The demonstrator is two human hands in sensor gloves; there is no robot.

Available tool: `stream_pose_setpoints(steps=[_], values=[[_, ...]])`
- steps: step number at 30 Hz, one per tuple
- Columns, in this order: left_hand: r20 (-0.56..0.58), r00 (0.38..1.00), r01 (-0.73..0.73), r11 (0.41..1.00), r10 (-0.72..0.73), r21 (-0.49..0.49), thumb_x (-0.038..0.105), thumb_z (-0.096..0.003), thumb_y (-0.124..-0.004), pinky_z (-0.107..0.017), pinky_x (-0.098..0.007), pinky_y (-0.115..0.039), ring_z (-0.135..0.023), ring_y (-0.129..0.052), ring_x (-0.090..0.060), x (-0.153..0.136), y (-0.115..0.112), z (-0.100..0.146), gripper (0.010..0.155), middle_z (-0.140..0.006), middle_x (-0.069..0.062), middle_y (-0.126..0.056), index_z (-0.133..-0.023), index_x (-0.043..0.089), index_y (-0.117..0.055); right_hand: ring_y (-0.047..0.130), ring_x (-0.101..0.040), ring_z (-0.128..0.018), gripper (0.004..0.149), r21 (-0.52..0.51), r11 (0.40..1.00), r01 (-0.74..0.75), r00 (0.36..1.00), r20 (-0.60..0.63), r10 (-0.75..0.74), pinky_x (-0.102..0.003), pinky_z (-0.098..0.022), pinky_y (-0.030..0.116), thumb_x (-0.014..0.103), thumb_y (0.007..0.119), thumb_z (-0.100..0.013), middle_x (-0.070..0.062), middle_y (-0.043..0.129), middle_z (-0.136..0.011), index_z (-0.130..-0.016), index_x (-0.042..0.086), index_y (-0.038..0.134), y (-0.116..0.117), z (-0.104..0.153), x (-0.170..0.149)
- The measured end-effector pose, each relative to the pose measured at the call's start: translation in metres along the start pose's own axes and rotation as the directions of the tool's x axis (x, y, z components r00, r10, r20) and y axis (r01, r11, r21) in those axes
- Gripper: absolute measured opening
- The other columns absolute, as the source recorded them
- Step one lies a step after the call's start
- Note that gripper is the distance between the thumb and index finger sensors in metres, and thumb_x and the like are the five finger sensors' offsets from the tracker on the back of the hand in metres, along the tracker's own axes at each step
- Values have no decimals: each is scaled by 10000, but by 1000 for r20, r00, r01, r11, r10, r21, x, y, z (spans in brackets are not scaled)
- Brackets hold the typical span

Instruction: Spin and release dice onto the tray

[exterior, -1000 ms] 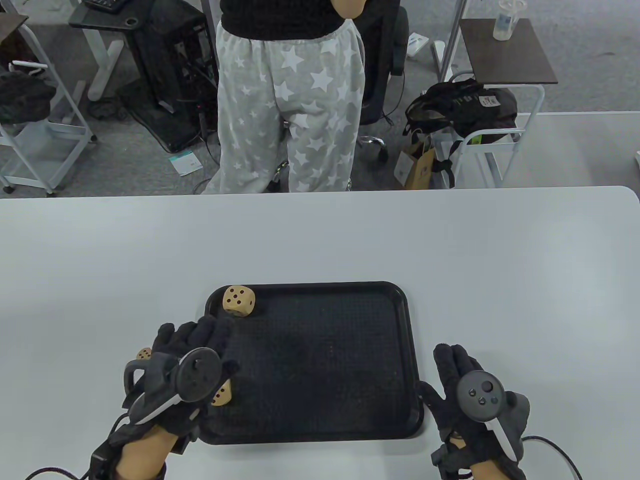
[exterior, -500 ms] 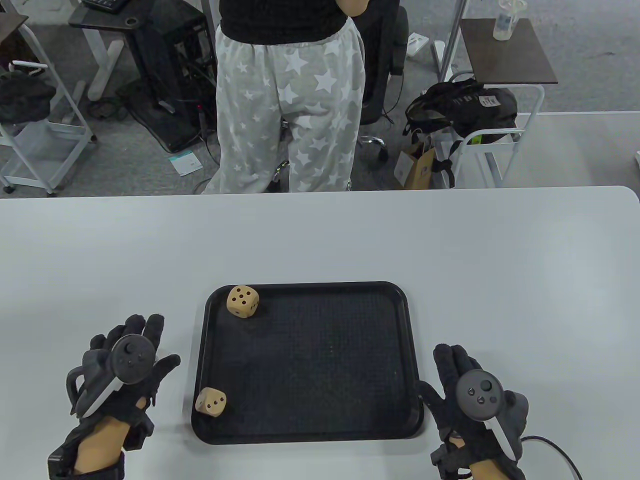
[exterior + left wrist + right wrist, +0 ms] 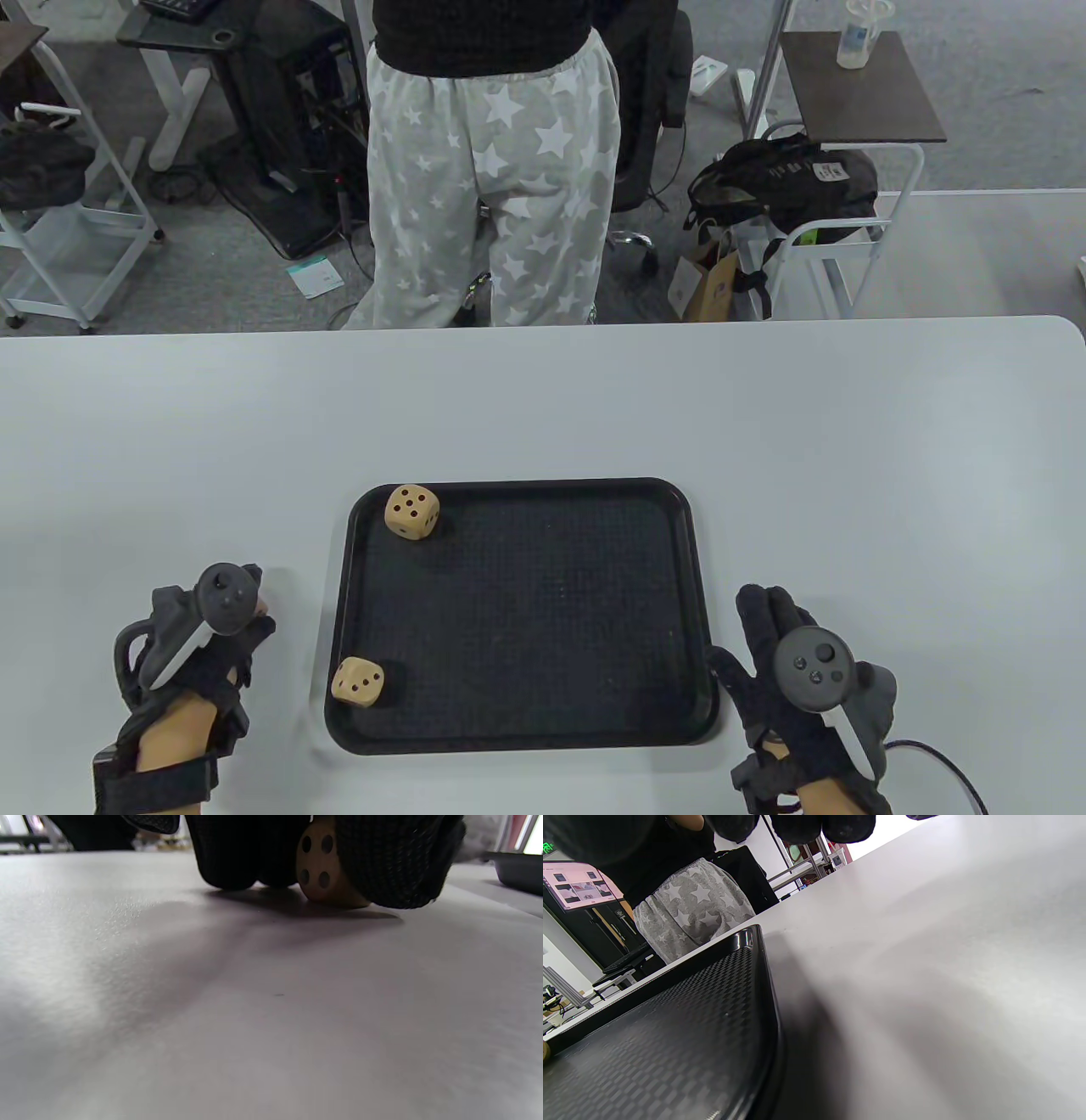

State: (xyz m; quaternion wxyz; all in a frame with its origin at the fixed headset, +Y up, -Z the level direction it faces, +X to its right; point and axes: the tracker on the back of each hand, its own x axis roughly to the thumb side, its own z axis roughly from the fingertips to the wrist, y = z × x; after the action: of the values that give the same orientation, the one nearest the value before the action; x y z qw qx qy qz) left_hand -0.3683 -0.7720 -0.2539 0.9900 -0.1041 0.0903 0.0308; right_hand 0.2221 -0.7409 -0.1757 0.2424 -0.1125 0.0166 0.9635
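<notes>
A black tray [image 3: 526, 485] lies on the white table. Two wooden dice rest on it: one die [image 3: 411, 512] in the far left corner, another die [image 3: 357, 681] by the near left edge. Left of the tray, my left hand [image 3: 231, 630] is curled over a third die [image 3: 319, 866], which sits on the table between thumb and fingers. Only a sliver of that die [image 3: 261, 608] shows from above. My right hand [image 3: 770, 626] lies flat on the table just right of the tray, holding nothing; its fingertips [image 3: 797, 825] hang above the tray rim [image 3: 755, 955].
A person in star-patterned trousers [image 3: 492, 170] stands at the table's far edge. Beyond are a cart [image 3: 59, 238], a side table with a bottle [image 3: 861, 34] and a black bag [image 3: 780, 182]. Bare tabletop [image 3: 543, 399] stretches beyond the tray.
My left hand pulled back from the tray's left edge to the table, leaving a die on the tray, then curled its fingers round the die lying there. The right hand stayed still.
</notes>
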Motion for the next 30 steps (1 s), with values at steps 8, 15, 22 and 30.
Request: stream_pose_setpoints(steps=[8,15,22,30], values=[[68,995,-70,997,68,35,447,-401,-858,-726,-624,-567,-802,-868,-373,11,19,12,675,-949,-82,-792,-1008,260,-630,437,-314,-1082,812,-6,1000,4,1000,4,-4,-616,-787,395,636,675,-337,-2,365,-1157,-1057,380,400,-1,0,0],[243,970,-62,991,32,117,475,-385,-868,-719,-623,-585,-771,-891,-364,58,59,43,694,-925,-80,-817,-1005,256,-646,442,-314,-1080,812,-10,1000,3,1000,13,-3,-616,-786,398,637,674,-336,-2,368,-1156,-1057,380,403,0,0,0],[419,900,67,988,-122,142,369,-393,-901,-732,-626,-569,-822,-865,-365,131,73,77,678,-971,-72,-779,-1011,284,-635,443,-314,-1080,812,-13,1000,2,1000,17,-2,-615,-785,401,637,674,-335,-3,369,-1156,-1056,378,406,0,1,0],[546,767,344,934,-337,94,344,-405,-892,-751,-632,-544,-872,-844,-358,208,48,96,665,-1010,-55,-751,-1013,307,-626,449,-313,-1078,811,-17,1000,4,1000,28,-4,-615,-784,403,637,673,-334,-4,373,-1154,-1056,377,410,0,2,0]])
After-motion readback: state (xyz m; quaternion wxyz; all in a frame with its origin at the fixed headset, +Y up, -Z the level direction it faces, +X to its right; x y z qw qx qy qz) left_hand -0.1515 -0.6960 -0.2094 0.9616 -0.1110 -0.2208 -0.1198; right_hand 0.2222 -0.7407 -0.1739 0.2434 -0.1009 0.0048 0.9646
